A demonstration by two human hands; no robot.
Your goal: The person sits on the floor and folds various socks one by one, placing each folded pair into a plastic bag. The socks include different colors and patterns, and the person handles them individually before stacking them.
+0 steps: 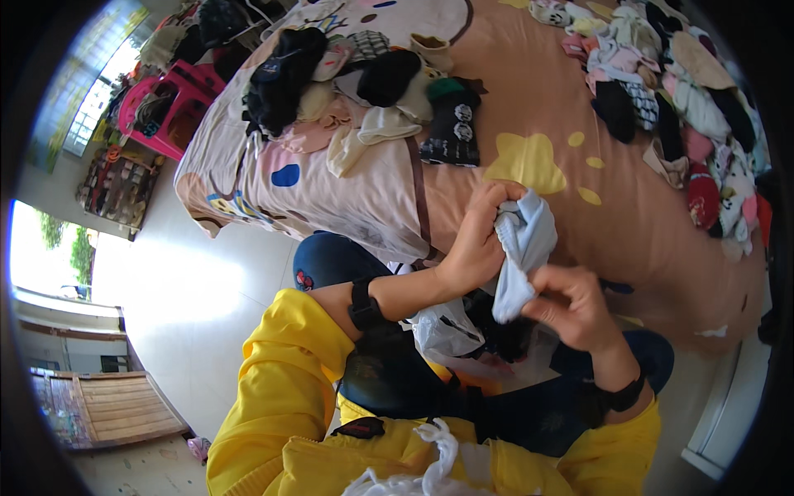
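Observation:
A light blue sock is stretched between my two hands, above my lap and near the bed's front edge. My left hand has its fingers closed round the sock's upper part, some of them hidden behind the cloth. Lower down, my right hand pinches the sock's bottom end between thumb and fingers. Beyond my hands, a pile of socks in black, white, cream and pink lies on the bed. A dark sock with round white prints is at that pile's right side.
The bed has a brown and cream patterned sheet. A larger heap of socks and small cloths covers its far right. Between my knees sits a white plastic bag beside dark cloth. A pink plastic chair with clothes stands at the far left.

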